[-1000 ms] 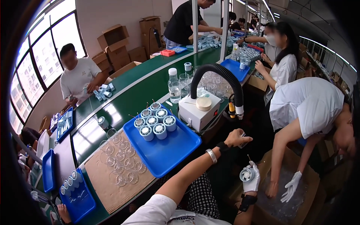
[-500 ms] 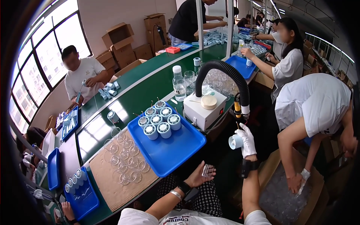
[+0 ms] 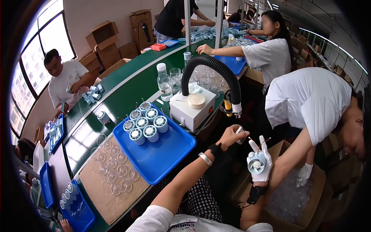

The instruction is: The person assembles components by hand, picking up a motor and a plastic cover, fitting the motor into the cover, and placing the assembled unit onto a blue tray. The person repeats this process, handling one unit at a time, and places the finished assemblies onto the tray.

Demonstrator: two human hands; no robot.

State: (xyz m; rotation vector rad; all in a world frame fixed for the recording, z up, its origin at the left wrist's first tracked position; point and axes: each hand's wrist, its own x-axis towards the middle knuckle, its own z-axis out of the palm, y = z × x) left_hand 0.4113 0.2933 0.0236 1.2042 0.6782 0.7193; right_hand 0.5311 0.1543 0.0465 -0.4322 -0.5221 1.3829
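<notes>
My right hand [image 3: 262,174], in a white glove, holds a light blue cylindrical fan unit [image 3: 256,164] whose white blades face me. Thin wires rise from it between my gloved fingers. To its left, my bare left hand [image 3: 232,136] pinches a small clear plastic piece [image 3: 240,130] at the fingertips, apart from the fan; its exact shape is partly hidden. Several similar light blue units [image 3: 142,123] stand upright on the blue tray [image 3: 162,162]. Clear plastic ring-shaped guards [image 3: 112,174] lie on a cardboard sheet [image 3: 92,185] at left.
A white box machine [image 3: 193,110] with a black flexible hose [image 3: 216,63] stands right of the tray. Beside it is a clear bottle [image 3: 164,83]. At right a co-worker [image 3: 305,96] bends over a carton [image 3: 320,185] of clear parts, one arm crossing close to my right forearm.
My left hand has risen to the right and now pinches the clear piece that lay on its palm. My right hand has lowered and turned the fan's blades toward me. The view has shifted rightward.
</notes>
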